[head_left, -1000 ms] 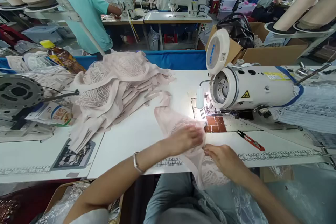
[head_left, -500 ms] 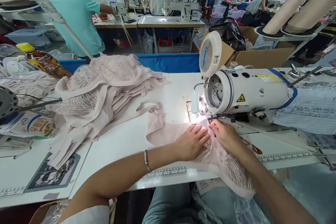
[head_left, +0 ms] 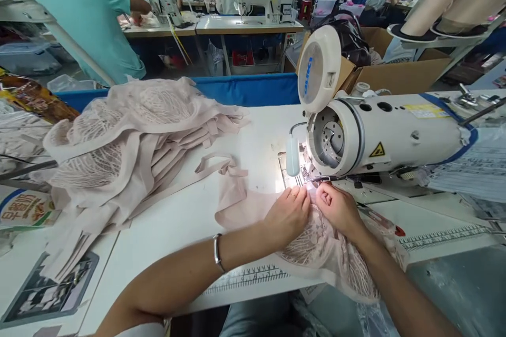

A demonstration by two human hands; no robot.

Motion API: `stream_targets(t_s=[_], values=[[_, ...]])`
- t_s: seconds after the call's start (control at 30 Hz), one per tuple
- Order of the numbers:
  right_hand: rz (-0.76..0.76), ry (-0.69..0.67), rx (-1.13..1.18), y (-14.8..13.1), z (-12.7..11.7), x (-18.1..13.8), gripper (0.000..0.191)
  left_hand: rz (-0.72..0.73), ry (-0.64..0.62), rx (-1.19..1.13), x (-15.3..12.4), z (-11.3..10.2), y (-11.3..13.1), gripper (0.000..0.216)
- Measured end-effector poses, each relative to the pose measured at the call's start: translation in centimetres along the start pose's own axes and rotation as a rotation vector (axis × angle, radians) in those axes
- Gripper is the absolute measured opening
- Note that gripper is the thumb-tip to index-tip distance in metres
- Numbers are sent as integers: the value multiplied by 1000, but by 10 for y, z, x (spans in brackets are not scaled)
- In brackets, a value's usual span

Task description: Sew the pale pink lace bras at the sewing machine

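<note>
A pale pink lace bra [head_left: 312,242] lies under my hands, its cups draping over the table's front edge. Its plain fabric wing [head_left: 253,205] stretches out to the left on the white table. My left hand [head_left: 290,213] rests on the bra with its fingers bent together, pinching the fabric just in front of the lit needle area. Beside it, my right hand [head_left: 336,208] is curled, thumb tucked, gripping the bra's edge close to the needle. The sewing machine [head_left: 379,134] stands right behind both hands, its round end cover [head_left: 319,68] swung up.
A pile of similar pink bras [head_left: 130,131] covers the table's left. Red-handled scissors [head_left: 383,221] lie right of my right hand. A drink bottle [head_left: 35,97] and a carton [head_left: 27,208] are at far left. A person in turquoise [head_left: 87,26] works across the aisle.
My right hand has curled more tightly, and my left fingers have drawn together at the fabric edge. The lace cups have shifted under my wrists. The camera view has moved slightly right and closer.
</note>
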State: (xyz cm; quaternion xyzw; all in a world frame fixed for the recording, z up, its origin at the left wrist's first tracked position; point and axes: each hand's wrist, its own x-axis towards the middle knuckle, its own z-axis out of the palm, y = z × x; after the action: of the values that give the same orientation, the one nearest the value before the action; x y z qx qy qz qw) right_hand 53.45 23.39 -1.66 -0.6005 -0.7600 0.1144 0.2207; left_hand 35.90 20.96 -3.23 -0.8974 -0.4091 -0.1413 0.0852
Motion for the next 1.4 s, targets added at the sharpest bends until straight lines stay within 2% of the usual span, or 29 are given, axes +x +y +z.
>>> stream_targets(t_s=[0.07, 0.2, 0.37, 0.5, 0.67, 0.83, 1.17, 1.27, 1.4], values=[[-11, 1, -1, -3, 0, 1, 18, 26, 64, 70, -5, 9, 3, 41], [78, 13, 16, -6, 3, 2, 26, 82, 92, 97, -10, 12, 6, 40], [60, 0, 111, -1, 4, -4, 25, -43, 123, -5, -10, 2, 4, 29], [45, -6, 154, 2, 1, -8, 30, -59, 98, 1, -10, 0, 1, 27], [34, 25, 95, 2, 3, -10, 40, 64, 48, 66, -11, 3, 3, 32], [50, 50, 40, 0, 6, -14, 39, 158, -7, 174, -13, -1, 4, 39], [27, 57, -72, 3, 11, -12, 35, 114, -64, 135, -10, -6, 2, 48], [-47, 80, -113, 4, 12, -14, 40, 127, -42, 156, -11, -4, 4, 48], [-267, 132, -201, 5, 14, -18, 40, 124, -11, 153, -10, -4, 4, 47]])
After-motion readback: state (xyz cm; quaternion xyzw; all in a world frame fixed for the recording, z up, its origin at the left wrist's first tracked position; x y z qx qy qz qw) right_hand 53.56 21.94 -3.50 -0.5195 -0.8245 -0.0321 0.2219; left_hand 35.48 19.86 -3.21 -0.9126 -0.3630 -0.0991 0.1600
